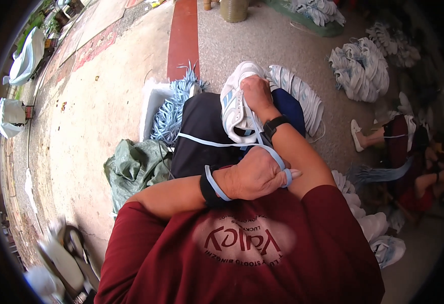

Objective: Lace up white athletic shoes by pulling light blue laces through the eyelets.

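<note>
A white sneaker point(232, 104) with light blue panels rests on my lap, its toe pointing away and its opening toward me. My right hand point(257, 95) is closed on the sneaker's upper, beside the eyelet row; its fingertips are partly hidden. Close to my chest, my left hand point(257, 174) is closed round a light blue shoelace point(217, 144). One stretch of the lace runs up to the sneaker, another trails left across my dark trouser leg. The lace also loops by my left thumb, and a blue strip lies over the black band on that wrist.
Left of my knee stands a white container point(153, 109) heaped with blue laces point(179, 109), near a green sack point(138, 164). A row of white shoe uppers point(303, 99) lies beyond my right knee. Bundled uppers point(361, 71) sit farther right, near another person's foot point(357, 136).
</note>
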Demonstrator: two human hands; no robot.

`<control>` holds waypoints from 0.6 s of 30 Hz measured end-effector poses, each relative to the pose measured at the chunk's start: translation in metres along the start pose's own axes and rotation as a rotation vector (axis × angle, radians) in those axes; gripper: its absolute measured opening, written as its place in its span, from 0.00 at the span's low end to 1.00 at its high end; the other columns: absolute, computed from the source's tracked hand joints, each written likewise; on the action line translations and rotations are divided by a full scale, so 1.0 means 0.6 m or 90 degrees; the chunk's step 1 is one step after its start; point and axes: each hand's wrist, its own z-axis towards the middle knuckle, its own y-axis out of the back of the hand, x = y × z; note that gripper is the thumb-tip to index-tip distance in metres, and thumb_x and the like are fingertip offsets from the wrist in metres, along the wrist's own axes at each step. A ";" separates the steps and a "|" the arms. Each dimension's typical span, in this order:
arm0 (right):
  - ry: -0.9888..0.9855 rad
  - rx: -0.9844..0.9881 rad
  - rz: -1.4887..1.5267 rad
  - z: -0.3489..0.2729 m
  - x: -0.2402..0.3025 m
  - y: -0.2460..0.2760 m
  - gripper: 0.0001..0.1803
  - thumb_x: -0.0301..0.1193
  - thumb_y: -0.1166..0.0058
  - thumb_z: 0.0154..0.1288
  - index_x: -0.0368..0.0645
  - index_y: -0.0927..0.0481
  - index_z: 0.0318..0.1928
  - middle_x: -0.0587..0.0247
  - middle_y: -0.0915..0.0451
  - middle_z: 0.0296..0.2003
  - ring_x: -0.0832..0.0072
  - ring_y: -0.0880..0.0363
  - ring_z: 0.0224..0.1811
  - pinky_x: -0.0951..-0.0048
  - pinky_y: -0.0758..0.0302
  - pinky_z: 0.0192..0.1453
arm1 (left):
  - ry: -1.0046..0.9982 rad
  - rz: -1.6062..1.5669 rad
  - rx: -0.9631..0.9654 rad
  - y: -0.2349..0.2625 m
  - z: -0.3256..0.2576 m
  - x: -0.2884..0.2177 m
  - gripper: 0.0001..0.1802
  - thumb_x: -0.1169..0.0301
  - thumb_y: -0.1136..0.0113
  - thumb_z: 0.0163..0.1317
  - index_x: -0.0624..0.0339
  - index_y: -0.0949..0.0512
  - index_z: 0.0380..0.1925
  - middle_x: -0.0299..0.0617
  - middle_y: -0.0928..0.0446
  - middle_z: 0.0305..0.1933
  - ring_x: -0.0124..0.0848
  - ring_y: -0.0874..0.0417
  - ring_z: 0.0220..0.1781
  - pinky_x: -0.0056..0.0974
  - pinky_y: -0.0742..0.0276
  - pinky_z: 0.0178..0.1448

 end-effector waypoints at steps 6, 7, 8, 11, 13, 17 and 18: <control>-0.335 0.107 0.631 -0.008 -0.033 0.019 0.13 0.28 0.58 0.63 0.38 0.19 0.34 0.61 0.19 0.34 0.70 0.22 0.36 0.73 0.28 0.46 | -0.091 0.125 0.033 0.027 -0.014 -0.008 0.14 0.68 0.44 0.57 0.62 0.31 0.17 0.46 0.32 0.20 0.46 0.30 0.27 0.44 0.36 0.34; -0.334 0.106 0.625 -0.013 -0.036 0.023 0.13 0.28 0.58 0.63 0.38 0.19 0.34 0.61 0.19 0.34 0.70 0.22 0.36 0.73 0.28 0.46 | -0.085 0.146 0.049 0.037 -0.017 -0.008 0.12 0.69 0.43 0.56 0.62 0.31 0.18 0.45 0.31 0.22 0.45 0.30 0.27 0.44 0.36 0.34; -0.310 0.045 0.733 -0.022 -0.039 0.028 0.12 0.29 0.57 0.64 0.37 0.20 0.36 0.64 0.20 0.35 0.75 0.24 0.37 0.76 0.31 0.48 | -0.092 0.178 0.053 0.045 -0.020 -0.013 0.11 0.69 0.42 0.55 0.61 0.30 0.19 0.44 0.31 0.24 0.44 0.30 0.28 0.44 0.36 0.36; -0.274 -0.023 0.793 -0.045 -0.040 0.039 0.11 0.27 0.58 0.64 0.37 0.22 0.40 0.63 0.22 0.40 0.80 0.28 0.43 0.80 0.34 0.52 | -0.124 0.225 0.040 0.047 -0.025 -0.016 0.11 0.67 0.41 0.55 0.60 0.29 0.21 0.42 0.30 0.27 0.43 0.29 0.32 0.44 0.34 0.41; -0.328 -0.041 0.776 -0.055 -0.031 0.041 0.11 0.26 0.58 0.63 0.36 0.22 0.39 0.64 0.22 0.38 0.80 0.28 0.41 0.80 0.34 0.51 | -0.149 0.244 0.025 0.050 -0.025 -0.018 0.10 0.66 0.41 0.55 0.60 0.28 0.22 0.41 0.30 0.29 0.42 0.28 0.34 0.45 0.34 0.44; -0.285 -0.075 0.701 -0.071 -0.014 0.062 0.06 0.20 0.54 0.58 0.36 0.22 0.34 0.67 0.23 0.32 0.82 0.27 0.35 0.80 0.30 0.43 | -0.161 0.286 0.025 0.058 -0.024 -0.030 0.09 0.65 0.40 0.54 0.58 0.27 0.25 0.41 0.29 0.33 0.41 0.28 0.38 0.45 0.33 0.47; -0.284 -0.074 0.699 -0.079 -0.017 0.067 0.06 0.20 0.54 0.58 0.36 0.22 0.34 0.67 0.23 0.32 0.82 0.27 0.35 0.80 0.30 0.43 | -0.171 0.300 0.011 0.058 -0.022 -0.033 0.09 0.65 0.40 0.53 0.58 0.26 0.26 0.42 0.29 0.34 0.42 0.28 0.38 0.46 0.33 0.47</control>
